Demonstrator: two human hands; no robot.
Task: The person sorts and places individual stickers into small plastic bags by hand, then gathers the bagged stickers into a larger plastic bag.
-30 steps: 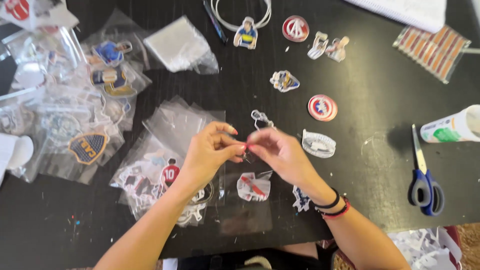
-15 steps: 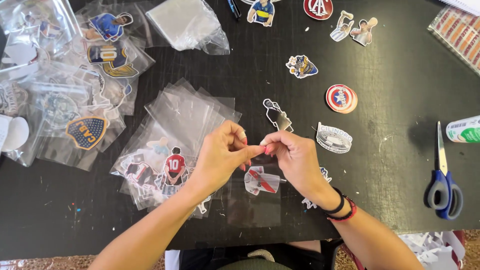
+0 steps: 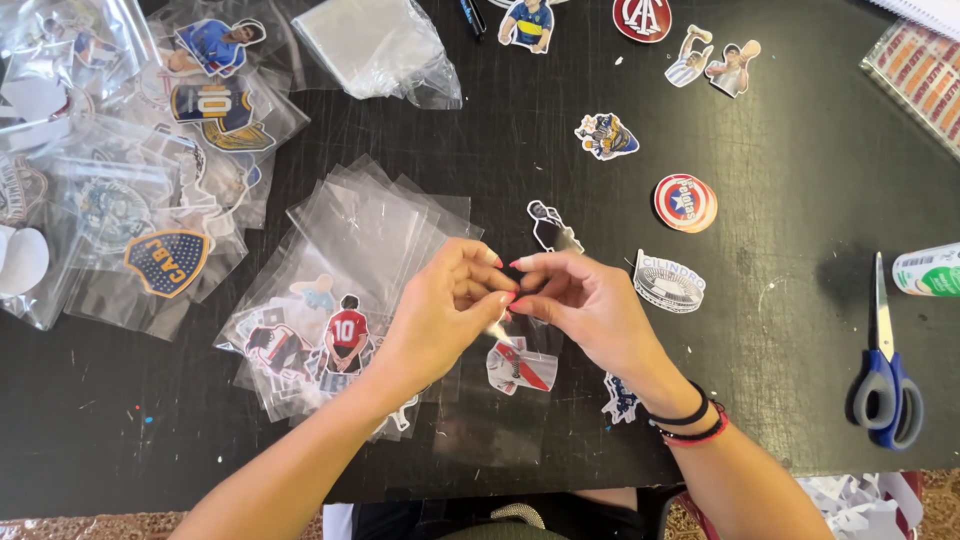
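Both hands, the left hand (image 3: 440,310) and right hand (image 3: 585,305), are pinching a small clear sleeve (image 3: 497,330) between fingertips at the black table's (image 3: 780,400) centre, while a shirt sticker (image 3: 520,367) is lying at six o'clock and blue scissors (image 3: 885,370) at three.

table (image 3: 780,330): matt black | sleeves (image 3: 370,215): glossy clear plastic | scissors (image 3: 880,300): metal blades

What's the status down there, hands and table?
Left hand and right hand pinching one small clear sleeve together. White-and-red shirt sticker below. Scissors far right, clear.
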